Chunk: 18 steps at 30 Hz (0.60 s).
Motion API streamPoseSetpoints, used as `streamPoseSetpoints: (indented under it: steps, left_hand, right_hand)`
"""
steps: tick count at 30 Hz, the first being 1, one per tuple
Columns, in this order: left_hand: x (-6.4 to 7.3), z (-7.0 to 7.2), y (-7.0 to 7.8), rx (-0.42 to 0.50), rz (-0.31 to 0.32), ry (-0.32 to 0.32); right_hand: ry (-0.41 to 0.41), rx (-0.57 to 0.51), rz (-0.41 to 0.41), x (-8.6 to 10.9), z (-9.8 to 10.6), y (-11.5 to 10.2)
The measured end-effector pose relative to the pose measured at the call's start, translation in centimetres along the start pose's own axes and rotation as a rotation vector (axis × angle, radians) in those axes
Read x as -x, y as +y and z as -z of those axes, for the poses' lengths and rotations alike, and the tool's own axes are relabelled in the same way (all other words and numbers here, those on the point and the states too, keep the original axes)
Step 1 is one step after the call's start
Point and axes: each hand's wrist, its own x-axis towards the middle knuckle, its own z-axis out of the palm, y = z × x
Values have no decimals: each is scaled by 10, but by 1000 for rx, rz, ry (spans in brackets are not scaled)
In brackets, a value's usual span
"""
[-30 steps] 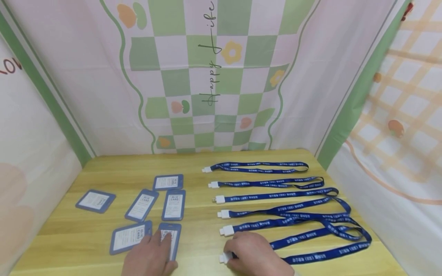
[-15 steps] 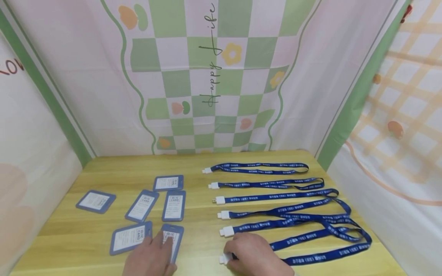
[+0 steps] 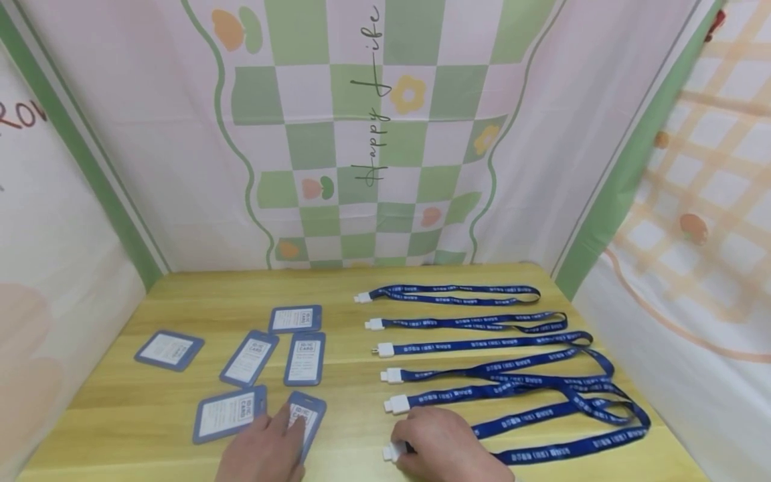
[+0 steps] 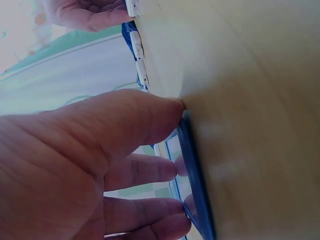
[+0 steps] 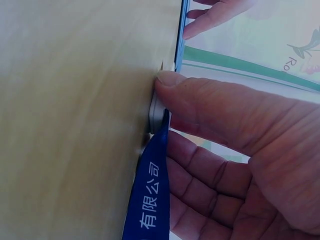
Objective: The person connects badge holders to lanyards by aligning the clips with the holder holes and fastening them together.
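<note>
In the head view my left hand (image 3: 262,447) is over a blue-framed badge holder (image 3: 313,406) at the near middle. The left wrist view shows its thumb at the holder's edge (image 4: 196,172) and the fingertips on its face. To the right, my right hand (image 3: 438,442) pinches the white plastic end (image 3: 393,454) of the nearest dark-blue lanyard. White lettering runs along the strap (image 5: 149,192) in the right wrist view. That holder lies flat and turned, its lower part hidden by the hand.
Several other badge holders (image 3: 304,359) lie on the left of the wooden table (image 3: 349,428). Several lanyards (image 3: 470,345) lie in rows on the right, some overlapping at the far-right loops. A patterned curtain (image 3: 391,144) hangs behind the table.
The badge holder under my left hand has turned clockwise, its top swinging to the right. My right hand keeps its place on the lanyard's white end.
</note>
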Motion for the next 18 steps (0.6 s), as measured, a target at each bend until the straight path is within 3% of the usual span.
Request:
streamPoseSetpoints:
  steps: [18]
  left_hand:
    - [6,-3,-1,118,-81,-13]
  right_hand:
    - [-26,-16,-32,-1,0,-3]
